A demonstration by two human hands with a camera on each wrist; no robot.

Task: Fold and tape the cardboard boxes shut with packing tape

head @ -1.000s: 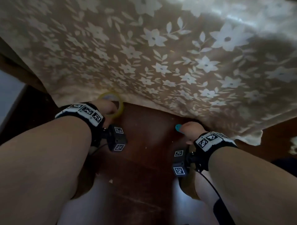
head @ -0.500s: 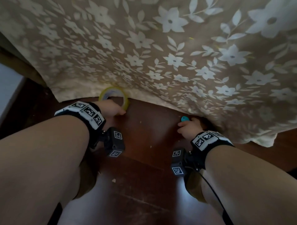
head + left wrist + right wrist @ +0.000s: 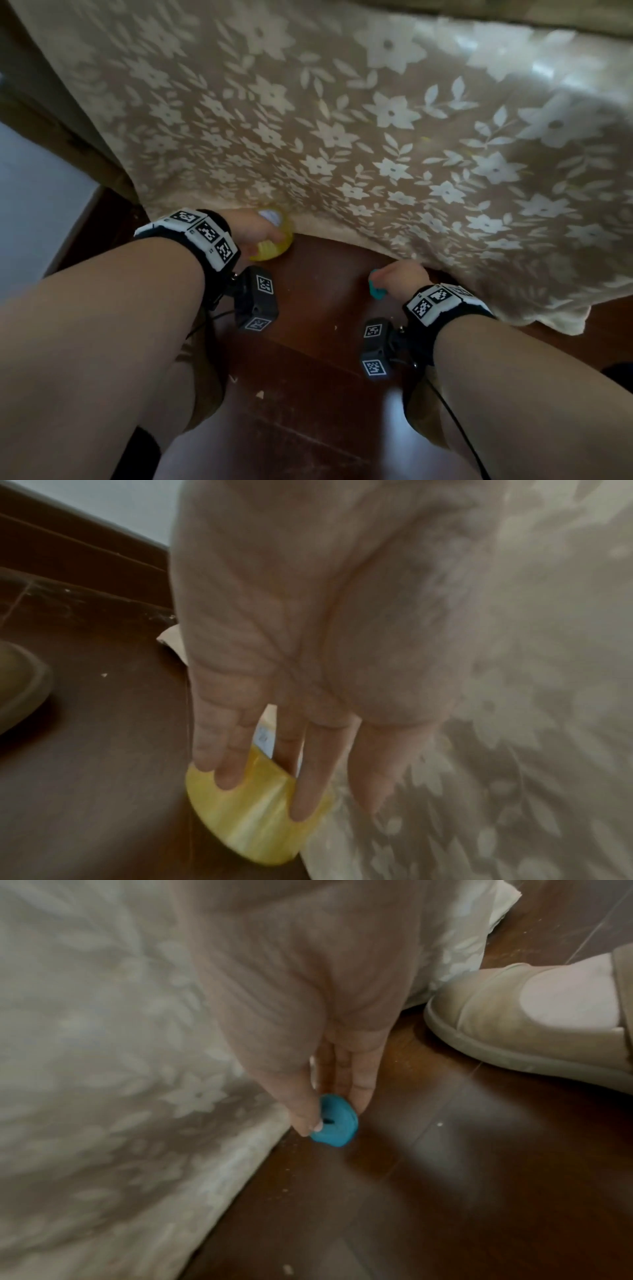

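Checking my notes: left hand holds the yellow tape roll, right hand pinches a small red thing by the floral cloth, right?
Not quite: the small thing pinched by the right hand is blue, as the right wrist view shows. The left hand does hold the yellow tape roll.

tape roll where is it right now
In the left hand, the tape roll sits low over the wood floor, at the floral cloth's hem.

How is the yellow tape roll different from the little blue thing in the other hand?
The yellow tape roll is bigger than the small blue object. The roll looks glossy and see-through; the blue object looks solid and dull. The left hand wraps several fingers over the roll, while the right hand pinches the blue object between thumb and fingertips. Both are rounded and held low over the wooden floor beside the flowered cloth.
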